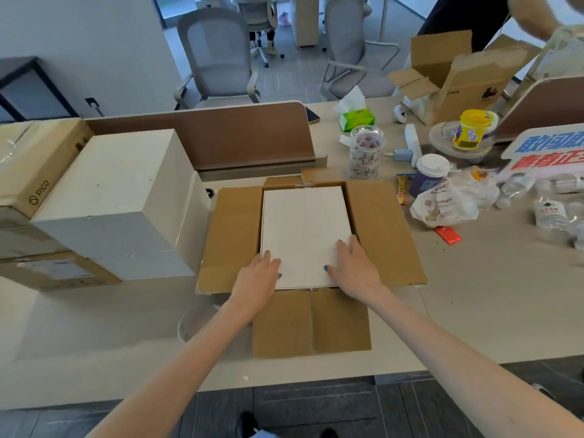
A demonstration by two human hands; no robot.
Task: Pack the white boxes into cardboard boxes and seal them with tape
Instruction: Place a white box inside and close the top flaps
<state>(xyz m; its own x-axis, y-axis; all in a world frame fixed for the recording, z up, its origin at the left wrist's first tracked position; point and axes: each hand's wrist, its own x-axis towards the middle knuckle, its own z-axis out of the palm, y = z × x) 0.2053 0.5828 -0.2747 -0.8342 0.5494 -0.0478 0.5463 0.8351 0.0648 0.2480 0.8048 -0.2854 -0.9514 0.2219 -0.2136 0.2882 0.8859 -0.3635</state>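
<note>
Your left hand and right hand, fingers spread, apparently gripping nothing, press flat on white box inside cardboard box; tape roll at one o'clock.

single head view, looking forward and down, close over the desk; chairs toward 12 o'clock.

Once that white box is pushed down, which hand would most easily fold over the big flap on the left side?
Probably the left hand. It rests on the white box's near left corner, right beside the left flap. The right hand lies at the opposite corner, nearer the right flap, and would have to cross over.
</note>
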